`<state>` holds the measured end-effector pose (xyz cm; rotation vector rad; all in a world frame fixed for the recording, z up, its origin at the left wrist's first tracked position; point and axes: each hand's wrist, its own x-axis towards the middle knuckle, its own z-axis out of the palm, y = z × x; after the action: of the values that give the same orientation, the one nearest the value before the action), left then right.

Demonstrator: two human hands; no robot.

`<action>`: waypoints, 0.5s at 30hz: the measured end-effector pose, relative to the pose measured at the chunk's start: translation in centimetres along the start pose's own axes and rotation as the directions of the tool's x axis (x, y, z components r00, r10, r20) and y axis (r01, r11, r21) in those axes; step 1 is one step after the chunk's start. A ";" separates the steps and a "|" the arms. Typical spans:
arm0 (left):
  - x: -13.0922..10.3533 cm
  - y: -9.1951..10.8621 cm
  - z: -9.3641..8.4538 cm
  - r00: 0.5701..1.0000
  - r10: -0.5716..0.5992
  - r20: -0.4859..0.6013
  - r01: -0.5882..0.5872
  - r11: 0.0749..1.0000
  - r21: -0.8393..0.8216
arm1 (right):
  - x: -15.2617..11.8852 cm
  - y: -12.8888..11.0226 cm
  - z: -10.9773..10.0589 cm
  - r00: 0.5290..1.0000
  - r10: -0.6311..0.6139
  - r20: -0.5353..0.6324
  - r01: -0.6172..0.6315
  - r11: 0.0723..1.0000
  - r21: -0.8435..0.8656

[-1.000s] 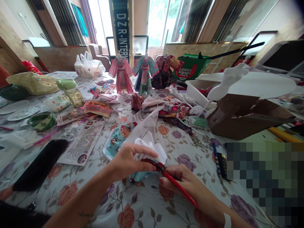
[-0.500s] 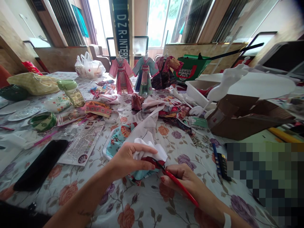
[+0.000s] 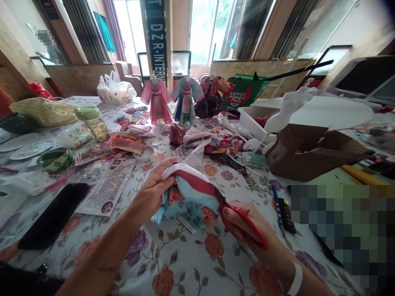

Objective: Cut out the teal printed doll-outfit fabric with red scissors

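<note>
The left hand [image 3: 156,187] grips the light-blue printed fabric [image 3: 194,197] at its upper left edge. The right hand [image 3: 237,222] holds the red-handled scissors [image 3: 247,218], blades at the right end of the dark-red strip [image 3: 197,180]; blade opening is partly obscured and cannot be confirmed. A black phone [image 3: 54,216] lies at left on the floral-covered desk [image 3: 185,275]. Three miniature robes [image 3: 187,98] stand upright at the rear. An open cardboard box [image 3: 308,154] occupies the right side.

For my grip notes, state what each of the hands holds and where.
The left hand holds the blue patterned cloth by its white-bordered upper left end; the right hand holds the red-handled scissors by the handles.
</note>
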<state>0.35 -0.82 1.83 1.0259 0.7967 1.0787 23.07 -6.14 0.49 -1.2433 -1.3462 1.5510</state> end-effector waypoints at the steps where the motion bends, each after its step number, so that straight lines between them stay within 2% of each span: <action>1: -0.1 0.1 0.1 1.000 -0.002 -0.017 0.002 1.000 -0.013 | 0.0 0.1 0.2 1.000 0.021 0.006 -0.021 1.000 -0.005; 3: -0.2 0.1 0.3 1.000 -0.005 0.002 0.005 1.000 -0.020 | 0.0 0.2 0.4 0.998 0.048 0.036 -0.047 0.999 -0.014; 7: -0.4 0.1 0.3 0.991 -0.070 0.115 0.063 0.996 0.060 | 0.1 0.2 0.7 0.996 0.044 0.072 -0.040 0.998 -0.056; 10: -0.3 -0.2 0.1 0.992 -0.100 0.071 0.089 0.985 0.147 | 0.1 0.0 0.8 0.992 0.070 0.109 -0.063 0.996 -0.065; 15: 0.0 -0.9 -0.2 0.999 -0.020 0.034 0.013 0.982 0.189 | 0.1 0.0 1.0 0.990 0.051 0.134 -0.045 0.998 -0.049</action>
<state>0.41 -0.87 0.91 1.1930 0.8899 0.9813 22.07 -6.36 0.47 -1.2252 -1.4545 1.6724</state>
